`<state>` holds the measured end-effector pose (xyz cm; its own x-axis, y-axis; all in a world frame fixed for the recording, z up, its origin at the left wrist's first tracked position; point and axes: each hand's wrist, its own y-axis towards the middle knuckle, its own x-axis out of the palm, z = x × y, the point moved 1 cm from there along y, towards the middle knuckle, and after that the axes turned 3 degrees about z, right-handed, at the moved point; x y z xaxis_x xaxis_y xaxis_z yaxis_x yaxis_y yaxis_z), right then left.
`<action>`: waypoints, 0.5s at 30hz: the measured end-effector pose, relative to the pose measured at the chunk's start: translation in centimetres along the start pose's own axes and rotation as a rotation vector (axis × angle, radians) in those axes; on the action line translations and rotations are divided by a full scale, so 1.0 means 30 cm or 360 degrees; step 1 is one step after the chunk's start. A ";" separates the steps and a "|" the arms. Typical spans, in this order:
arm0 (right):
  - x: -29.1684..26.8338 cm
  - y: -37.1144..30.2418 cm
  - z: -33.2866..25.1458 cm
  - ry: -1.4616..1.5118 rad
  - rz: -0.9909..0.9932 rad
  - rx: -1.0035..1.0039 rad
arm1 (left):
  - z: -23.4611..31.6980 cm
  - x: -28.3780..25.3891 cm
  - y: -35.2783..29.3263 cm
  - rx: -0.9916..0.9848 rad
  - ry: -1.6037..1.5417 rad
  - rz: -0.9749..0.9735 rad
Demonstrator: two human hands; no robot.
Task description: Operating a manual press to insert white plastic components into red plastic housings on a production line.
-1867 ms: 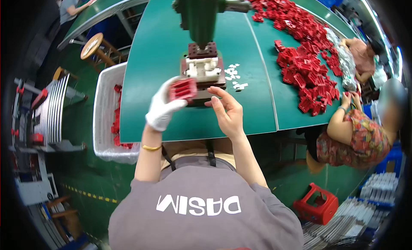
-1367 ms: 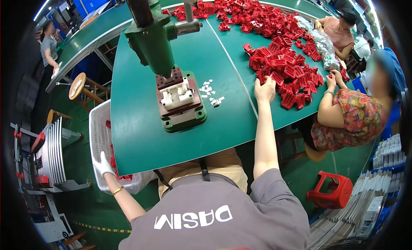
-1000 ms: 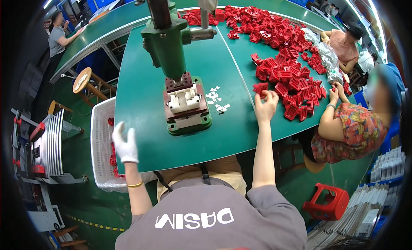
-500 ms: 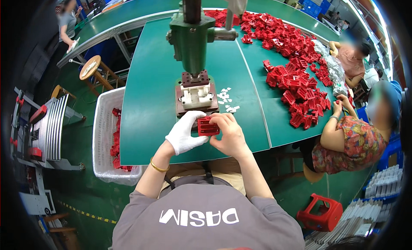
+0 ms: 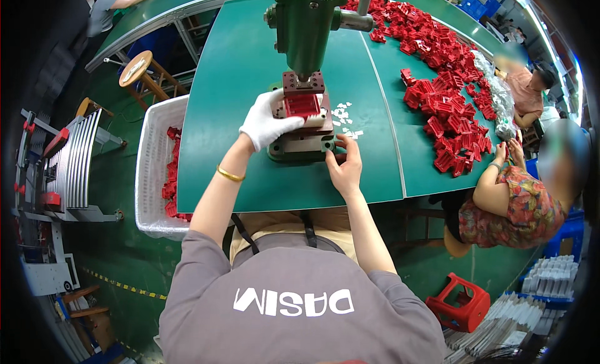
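In a white glove, my left hand (image 5: 266,122) grips a red plastic part (image 5: 301,106) by its left side. The part is at the pale fixture (image 5: 320,121) of a green bench press (image 5: 304,35), under the press's brown head block (image 5: 304,82). Whether it is fully seated, I cannot tell. My bare right hand (image 5: 346,169) is at the right front corner of the press base (image 5: 299,148), thumb and fingers apart, holding nothing. Small white pieces (image 5: 342,117) lie on the green tabletop (image 5: 231,107), right of the fixture.
A big heap of red parts (image 5: 447,107) covers the table's right side, beside clear plastic bags (image 5: 500,95). A white crate (image 5: 150,170) with red parts stands at the left. A co-worker in a flowered top (image 5: 512,207) sits at the right, near a red stool (image 5: 459,304).
Both hands have moved forward from the table's front edge. My left hand has carried the red part onto the press fixture; my right hand has let go of it.
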<state>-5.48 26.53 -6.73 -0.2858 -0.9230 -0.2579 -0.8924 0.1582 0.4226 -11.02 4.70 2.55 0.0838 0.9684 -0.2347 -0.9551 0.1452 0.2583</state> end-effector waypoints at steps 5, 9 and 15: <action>-0.004 -0.014 0.002 -0.0111 0.0021 -0.0029 | 0.051 -0.007 0.062 -0.0209 0.0140 -0.0018; -0.005 -0.015 0.001 -0.0071 0.0008 -0.0036 | -0.072 -0.021 0.099 0.0131 0.0683 -0.0003; -0.006 -0.005 -0.011 -0.0139 0.0001 -0.0073 | -0.033 -0.044 0.117 0.0354 0.0847 -0.0236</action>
<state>-5.19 26.54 -6.45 -0.3176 -0.8885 -0.3312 -0.8759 0.1411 0.4615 -14.77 3.74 2.84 0.0028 0.7083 -0.7059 -0.8569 0.3656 0.3634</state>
